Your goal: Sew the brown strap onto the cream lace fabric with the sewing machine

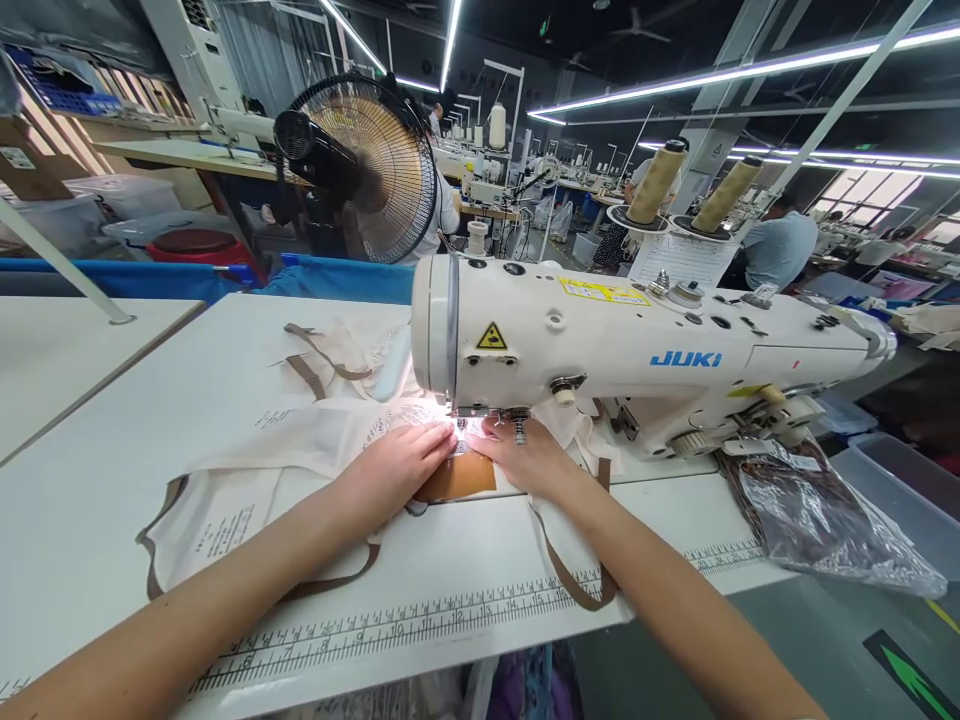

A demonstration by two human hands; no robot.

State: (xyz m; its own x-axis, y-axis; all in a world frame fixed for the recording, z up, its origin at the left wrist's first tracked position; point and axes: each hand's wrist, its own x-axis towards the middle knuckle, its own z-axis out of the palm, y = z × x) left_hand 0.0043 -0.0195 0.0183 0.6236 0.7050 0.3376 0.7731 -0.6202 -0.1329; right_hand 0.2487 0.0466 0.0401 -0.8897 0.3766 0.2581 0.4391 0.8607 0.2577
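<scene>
My left hand (pixel 411 458) lies on a cream garment (pixel 300 440) with lace, its fingers stretched flat and close together just left of the needle area. From the other side, my right hand (pixel 529 455) rests on the cloth, fingers pointing left; machine parts partly hide them. Both hands touch the fabric under the lit head of a white JUKI sewing machine (pixel 600 340). Between my wrists shows an orange-brown plate (pixel 456 477) on the machine bed. Brown straps (pixel 574 580) trail from the garment toward the table's front edge. The stitching point is washed out by the lamp.
A printed ruler (pixel 420 625) runs along the front edge of the white table (pixel 82 470). To the right lies a clear plastic bag (pixel 832 520) of dark material. Behind stand a black fan (pixel 367 165) and thread cones (pixel 656 182). Other people sit farther back.
</scene>
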